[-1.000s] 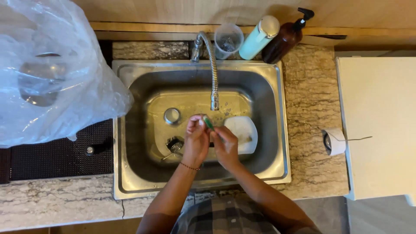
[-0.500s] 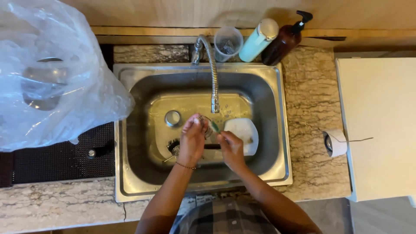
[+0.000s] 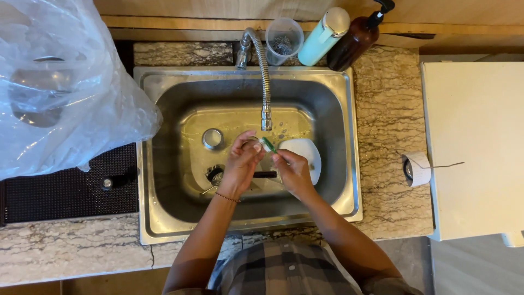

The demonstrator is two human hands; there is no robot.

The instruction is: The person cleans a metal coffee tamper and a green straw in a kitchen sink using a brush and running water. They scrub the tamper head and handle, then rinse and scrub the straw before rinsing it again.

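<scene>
I pinch a small green piece [image 3: 267, 145] between my left hand [image 3: 240, 164] and right hand [image 3: 292, 170], fingers closed on it, under the faucet [image 3: 266, 117] so water would reach it.

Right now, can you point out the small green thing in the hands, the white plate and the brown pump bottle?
small green thing [image 3: 268, 145], head view, on its middle between the fingertips.
white plate [image 3: 305, 151], head view, on its bare upper part.
brown pump bottle [image 3: 352, 43], head view, on its body.
</scene>
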